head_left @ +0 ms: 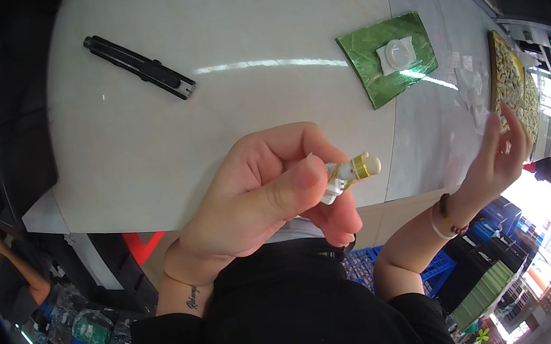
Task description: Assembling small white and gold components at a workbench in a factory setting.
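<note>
My left hand [270,186] is closed in front of me above the table's near edge. Between thumb and fingers it pinches a small white figurine [343,177] with gold bands and a rounded pale end; part of it is hidden by the fingers. Off to the right, my right hand [499,158] is raised with thumb and forefinger apart, and nothing plain shows between them. It is nearest to some small white translucent pieces [471,87] on the table and a yellow-edged tray [499,74] filled with many small pale parts.
A black utility knife [140,66] lies at the far left of the pale table [239,14]. A green square sheet [374,88] at the far right carries a white piece with a round clear dish [399,55]. Blue crates [437,269] stand below the table; another person's arm [20,266] shows at left.
</note>
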The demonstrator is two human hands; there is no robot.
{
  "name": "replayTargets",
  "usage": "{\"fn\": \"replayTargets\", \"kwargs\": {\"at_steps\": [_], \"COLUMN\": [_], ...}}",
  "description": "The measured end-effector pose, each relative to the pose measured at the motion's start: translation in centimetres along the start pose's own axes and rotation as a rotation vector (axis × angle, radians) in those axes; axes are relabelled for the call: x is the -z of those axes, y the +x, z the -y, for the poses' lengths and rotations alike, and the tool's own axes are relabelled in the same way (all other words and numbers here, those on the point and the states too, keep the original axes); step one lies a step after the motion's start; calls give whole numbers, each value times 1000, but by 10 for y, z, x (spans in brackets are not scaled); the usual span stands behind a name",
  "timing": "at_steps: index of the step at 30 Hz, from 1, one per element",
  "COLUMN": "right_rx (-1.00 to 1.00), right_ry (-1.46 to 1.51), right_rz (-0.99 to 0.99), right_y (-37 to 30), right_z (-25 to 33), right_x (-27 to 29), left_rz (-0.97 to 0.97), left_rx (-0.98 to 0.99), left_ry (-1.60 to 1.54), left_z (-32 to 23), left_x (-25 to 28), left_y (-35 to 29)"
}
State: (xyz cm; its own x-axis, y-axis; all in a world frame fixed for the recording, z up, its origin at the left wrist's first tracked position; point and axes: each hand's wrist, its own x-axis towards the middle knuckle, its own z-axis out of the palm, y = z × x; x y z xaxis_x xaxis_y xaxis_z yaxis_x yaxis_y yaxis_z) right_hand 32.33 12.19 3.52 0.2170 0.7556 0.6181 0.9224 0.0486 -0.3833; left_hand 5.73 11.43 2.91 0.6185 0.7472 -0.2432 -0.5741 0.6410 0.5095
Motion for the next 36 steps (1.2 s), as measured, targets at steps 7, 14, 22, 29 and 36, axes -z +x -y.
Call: {"fn": "replayTargets", "kwargs": {"at_steps": [7,14,22,29,36], "right_rx": [271,445,458,377,398], "right_ry": [679,889,867,850,821], "right_rz": [214,407,469,399,383], "right_y": [-10,-7,-6,-13,-15], "right_z": [86,101,99,107,108], "right_x": [-13,-33,-30,-29,-30], "left_rz": [45,102,3,-104,-101], "left_rx": [48,65,79,92,120], "left_ry": [-95,-175,-125,-48,-84], "left_z": [-1,-1,-4,-4,-6], "left_x": [7,8,-2,-5,-6], "left_y": [-2,-2,0,0,-2]}}
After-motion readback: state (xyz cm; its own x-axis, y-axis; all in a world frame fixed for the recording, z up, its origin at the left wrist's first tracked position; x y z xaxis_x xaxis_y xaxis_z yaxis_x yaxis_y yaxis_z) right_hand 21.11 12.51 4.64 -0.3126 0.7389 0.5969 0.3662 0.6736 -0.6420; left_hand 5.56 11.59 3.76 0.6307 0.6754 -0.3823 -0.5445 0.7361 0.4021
